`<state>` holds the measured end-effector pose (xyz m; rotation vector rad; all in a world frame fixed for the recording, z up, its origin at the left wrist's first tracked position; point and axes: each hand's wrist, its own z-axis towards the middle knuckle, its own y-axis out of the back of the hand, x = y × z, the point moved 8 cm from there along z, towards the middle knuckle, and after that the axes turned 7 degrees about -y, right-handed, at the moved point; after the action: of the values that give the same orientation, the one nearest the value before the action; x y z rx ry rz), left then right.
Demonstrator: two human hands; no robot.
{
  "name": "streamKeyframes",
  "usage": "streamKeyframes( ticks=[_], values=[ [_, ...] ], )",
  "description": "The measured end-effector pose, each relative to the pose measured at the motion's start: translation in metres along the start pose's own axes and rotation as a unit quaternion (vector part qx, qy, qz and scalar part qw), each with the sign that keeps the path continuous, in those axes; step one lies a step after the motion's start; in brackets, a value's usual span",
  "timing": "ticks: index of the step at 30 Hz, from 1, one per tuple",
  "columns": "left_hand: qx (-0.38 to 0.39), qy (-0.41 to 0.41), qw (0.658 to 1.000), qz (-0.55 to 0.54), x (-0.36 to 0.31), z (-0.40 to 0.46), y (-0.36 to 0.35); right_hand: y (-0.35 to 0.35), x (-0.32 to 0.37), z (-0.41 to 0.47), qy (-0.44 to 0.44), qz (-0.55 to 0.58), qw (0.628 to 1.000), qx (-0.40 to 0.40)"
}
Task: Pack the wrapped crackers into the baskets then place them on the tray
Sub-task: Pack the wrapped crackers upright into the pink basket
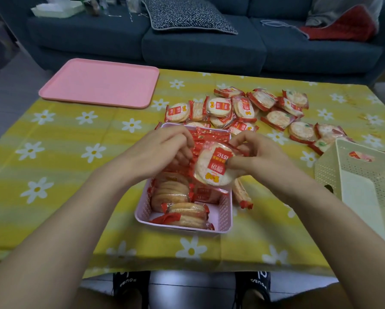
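Right hand (257, 157) pinched a wrapped cracker (214, 166) over the pink basket (182, 224); left hand's (164, 148) fingers curled among packs inside. Cracker prob. light, brittle, wrapper slick; best held by edges.

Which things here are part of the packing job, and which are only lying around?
Part of the job:
- pink basket
- held cracker pack, in right hand
- left hand, reaching into that basket
- loose cracker packs
- cream basket
- pink tray

Lying around:
- patterned cushion
- red cloth
- sofa
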<state>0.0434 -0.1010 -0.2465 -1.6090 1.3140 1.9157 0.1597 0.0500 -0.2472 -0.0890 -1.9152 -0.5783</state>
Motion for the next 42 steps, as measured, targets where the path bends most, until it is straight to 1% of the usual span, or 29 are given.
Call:
streamKeyframes(
  ticks=[2,5,8,10,13,16,17,19,22,25,29,32,36,39,42],
  values=[
    [0.011,-0.016,1.0,-0.02,-0.005,0.0,-0.003,-0.004,-0.001,0.001,-0.016,0.052,0.998,0.007],
    [0.02,-0.059,0.998,0.014,-0.007,0.001,-0.006,-0.011,-0.001,0.0,-0.023,0.073,0.997,0.024],
    [0.022,-0.075,0.997,0.021,-0.009,0.002,-0.006,-0.012,0.001,-0.001,-0.008,0.064,0.997,0.034],
    [0.019,-0.083,0.996,0.016,-0.01,0.003,-0.006,-0.01,0.001,0.0,0.008,0.038,0.999,0.03],
    [-0.007,-0.116,0.993,0.002,-0.015,0.004,-0.003,-0.013,0.003,0.0,0.035,-0.011,0.998,0.043],
    [-0.031,-0.147,0.989,-0.004,-0.022,0.005,0.0,-0.014,0.005,-0.001,0.063,-0.003,0.997,0.045],
    [-0.033,-0.148,0.988,-0.005,-0.022,0.006,0.0,-0.013,0.008,-0.002,0.078,-0.007,0.996,0.039],
    [-0.025,-0.119,0.993,-0.015,-0.015,0.007,-0.001,-0.009,0.012,-0.003,0.097,-0.017,0.995,0.019],
    [-0.018,-0.069,0.997,-0.008,-0.002,0.009,-0.004,-0.007,0.005,0.0,0.077,0.004,0.997,0.003],
    [-0.022,-0.08,0.997,0.004,-0.005,0.009,-0.004,-0.007,0.002,0.002,0.084,-0.041,0.995,-0.019],
    [-0.011,-0.129,0.991,0.018,-0.018,0.007,-0.006,-0.01,0.016,-0.005,0.152,-0.094,0.983,-0.049],
    [0.014,-0.142,0.989,0.025,-0.019,0.006,-0.018,-0.019,0.023,-0.011,0.201,-0.173,0.963,-0.046],
    [0.043,-0.146,0.987,0.046,-0.015,0.006,-0.026,-0.023,0.019,-0.012,0.198,-0.237,0.951,-0.03],
    [0.065,-0.138,0.982,0.112,-0.009,0.005,-0.027,-0.021,0.022,-0.016,0.224,-0.282,0.932,-0.034],
    [0.097,-0.124,0.97,0.186,0.007,0.004,-0.029,-0.034,0.021,-0.018,0.254,-0.346,0.903,-0.008]
  ],
)
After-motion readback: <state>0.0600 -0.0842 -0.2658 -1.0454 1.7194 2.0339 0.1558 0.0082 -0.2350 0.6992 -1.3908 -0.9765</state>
